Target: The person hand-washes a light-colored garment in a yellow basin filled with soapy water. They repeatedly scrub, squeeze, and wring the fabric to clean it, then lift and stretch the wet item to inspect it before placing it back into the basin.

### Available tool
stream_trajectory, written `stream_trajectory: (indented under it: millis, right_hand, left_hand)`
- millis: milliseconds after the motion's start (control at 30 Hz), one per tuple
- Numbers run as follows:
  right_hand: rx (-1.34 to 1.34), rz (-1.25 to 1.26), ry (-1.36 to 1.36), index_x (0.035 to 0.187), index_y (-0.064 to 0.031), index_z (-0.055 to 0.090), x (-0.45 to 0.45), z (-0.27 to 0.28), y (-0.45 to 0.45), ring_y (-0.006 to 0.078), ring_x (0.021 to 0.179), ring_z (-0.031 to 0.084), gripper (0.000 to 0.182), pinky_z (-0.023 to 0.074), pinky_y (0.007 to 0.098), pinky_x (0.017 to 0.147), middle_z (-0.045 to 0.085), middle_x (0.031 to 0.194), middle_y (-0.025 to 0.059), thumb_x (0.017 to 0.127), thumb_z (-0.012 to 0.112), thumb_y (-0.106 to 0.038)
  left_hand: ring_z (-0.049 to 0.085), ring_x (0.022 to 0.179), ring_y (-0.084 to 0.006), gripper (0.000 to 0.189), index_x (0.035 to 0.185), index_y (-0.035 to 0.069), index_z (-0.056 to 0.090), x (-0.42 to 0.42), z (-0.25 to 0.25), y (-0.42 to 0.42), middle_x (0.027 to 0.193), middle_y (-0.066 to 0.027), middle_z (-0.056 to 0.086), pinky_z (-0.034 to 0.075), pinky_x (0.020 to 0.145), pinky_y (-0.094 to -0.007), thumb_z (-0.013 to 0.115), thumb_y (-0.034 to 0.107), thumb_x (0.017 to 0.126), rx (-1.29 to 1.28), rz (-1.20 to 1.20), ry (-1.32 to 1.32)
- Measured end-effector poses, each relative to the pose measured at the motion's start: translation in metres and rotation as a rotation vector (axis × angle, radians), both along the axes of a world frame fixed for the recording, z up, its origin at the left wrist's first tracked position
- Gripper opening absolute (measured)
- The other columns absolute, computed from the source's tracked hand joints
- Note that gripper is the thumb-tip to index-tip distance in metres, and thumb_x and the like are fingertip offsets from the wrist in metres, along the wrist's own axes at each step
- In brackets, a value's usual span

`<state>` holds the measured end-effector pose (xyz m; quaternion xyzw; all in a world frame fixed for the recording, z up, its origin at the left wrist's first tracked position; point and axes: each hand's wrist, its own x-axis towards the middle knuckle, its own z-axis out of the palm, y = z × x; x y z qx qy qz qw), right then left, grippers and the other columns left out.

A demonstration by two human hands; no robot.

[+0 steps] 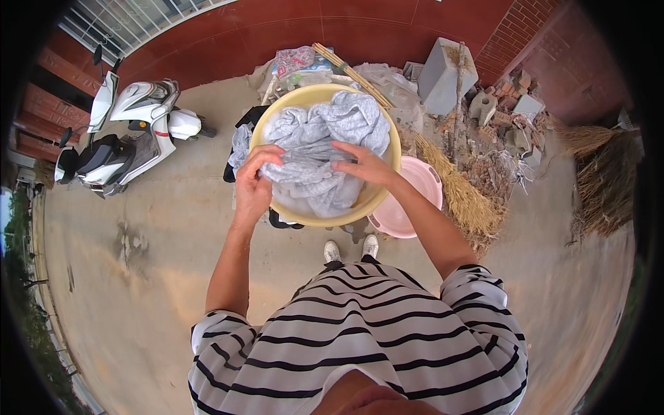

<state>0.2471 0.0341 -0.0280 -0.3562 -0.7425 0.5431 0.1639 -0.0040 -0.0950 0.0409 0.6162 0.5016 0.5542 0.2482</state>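
A heap of wet grey cloth (pixel 311 140) lies with white suds in a round yellow basin (pixel 327 223) before me. At the basin's left side, my left hand (pixel 257 181) pinches a fold of the cloth between thumb and fingers. My right hand (pixel 365 163) reaches in over the right rim, its fingers spread and the thumb and forefinger resting on the cloth. Whether its hidden fingers grip any fabric cannot be told. Just below the basin's right side sits a pink plastic basin (pixel 410 207), partly covered by the yellow one and my right forearm.
Dark and pale clothes (pixel 239 148) lie left of the yellow basin. A straw broom (pixel 461 197), a grey block (pixel 446 78) and broken bricks (pixel 511 91) are at the right. Bamboo sticks (pixel 353 75) lean behind the basin. A white scooter (pixel 140 124) stands at the left.
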Motion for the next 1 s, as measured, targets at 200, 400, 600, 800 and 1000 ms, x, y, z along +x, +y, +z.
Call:
stream_trajectory:
  millis: [200, 400, 600, 800, 1000]
  right_hand:
    - [0.002, 0.116, -0.067, 0.124, -0.0100, 0.066, -0.002, -0.018, -0.004, 0.0233, 0.100, 0.064, 0.042, 0.0478, 0.0323, 0.086, 0.068, 0.112, 0.0141, 0.092, 0.065, -0.036]
    - [0.708, -0.151, 0.068, 0.101, -0.0042, 0.068, -0.017, -0.030, 0.003, 0.0342, 0.087, 0.065, 0.027, 0.0503, 0.0408, 0.082, 0.068, 0.090, 0.0160, 0.088, 0.068, -0.027]
    - [0.428, -0.193, -0.256, 0.107, -0.0046, 0.065, -0.039, -0.048, 0.013, 0.0289, 0.098, 0.063, 0.026, 0.0487, 0.0378, 0.085, 0.067, 0.095, 0.0103, 0.089, 0.067, -0.024]
    - [-0.333, -0.387, 0.723, 0.102, -0.0034, 0.064, -0.010, 0.031, 0.057, 0.0091, 0.098, 0.054, 0.018, 0.0426, 0.0268, 0.085, 0.063, 0.098, 0.0005, 0.091, 0.064, -0.018]
    - [-0.347, -0.340, 0.678, 0.102, -0.0053, 0.064, -0.008, 0.058, 0.080, 0.0070, 0.088, 0.051, 0.018, 0.0393, 0.0234, 0.079, 0.059, 0.091, -0.0028, 0.090, 0.063, -0.019]
  left_hand:
    - [0.053, 0.117, -0.0171, 0.037, 0.098, 0.006, 0.062, -0.016, -0.043, -0.006, 0.123, -0.0066, 0.062, 0.039, 0.099, -0.0277, 0.043, -0.013, 0.073, -0.285, -0.040, -0.228]
    - [0.055, 0.113, -0.0170, 0.023, 0.108, 0.007, 0.065, -0.029, -0.058, -0.020, 0.122, -0.0075, 0.062, 0.042, 0.096, -0.0296, 0.059, 0.010, 0.086, -0.732, -0.297, -0.329]
    - [0.060, 0.099, -0.0278, 0.042, 0.117, -0.001, 0.063, 0.021, -0.077, 0.011, 0.116, -0.0150, 0.061, 0.046, 0.091, -0.0378, 0.069, 0.031, 0.090, -0.302, 0.259, 0.479]
    - [0.061, 0.098, -0.0295, 0.036, 0.118, 0.001, 0.062, 0.026, -0.086, 0.043, 0.115, -0.0169, 0.061, 0.047, 0.088, -0.0373, 0.066, 0.024, 0.091, -0.302, 0.305, 0.608]
    - [0.062, 0.105, -0.0261, 0.040, 0.127, 0.005, 0.059, -0.005, -0.068, 0.076, 0.117, -0.0114, 0.065, 0.046, 0.094, -0.0345, 0.063, 0.023, 0.091, -0.311, 0.092, -0.591]
